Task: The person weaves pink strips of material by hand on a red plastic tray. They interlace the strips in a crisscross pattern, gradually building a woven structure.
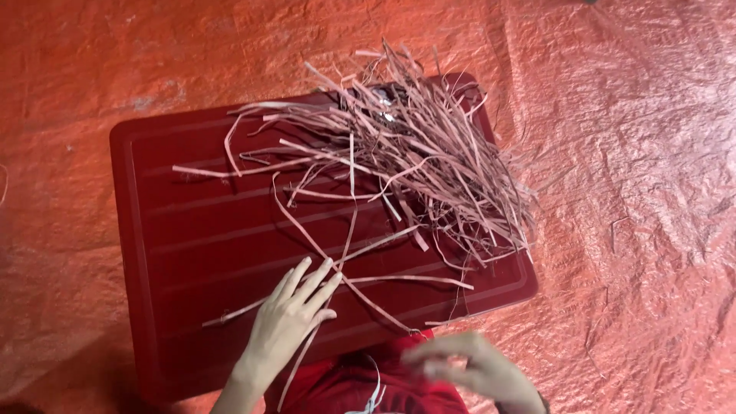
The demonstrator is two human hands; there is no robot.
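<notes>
A view from above, looking down at a dark red plastic lid (192, 253), rectangular with shallow ridges, lying flat on an orange tarpaulin (629, 153) spread over the floor.

A loose pile of pale pink strips (429, 153), thin and flat like split fibre or ribbon, is heaped on the far right part of the lid and spills over its right edge onto the tarpaulin. Most strips in the pile run diagonally, from the upper left down to the lower right.

A few single strips trail out of the pile toward the person. One long strip (337, 253) runs from the pile down and to the left, its long axis pointing almost straight at the person, and passes under the fingertips of the left hand.

The left hand (291, 322) lies flat on the near part of the lid, fingers spread and extended, released rather than clenched, resting on that long strip (it presses, it does not pinch). The pile lies ahead of it and to the right, well apart.

The right hand (475, 368) is at the near right corner of the lid, blurred with motion, fingers loosely curled; whether it grasps a strip cannot be told. It is the hand nearer the pile's near edge. A red garment (345, 387) shows between the hands.
</notes>
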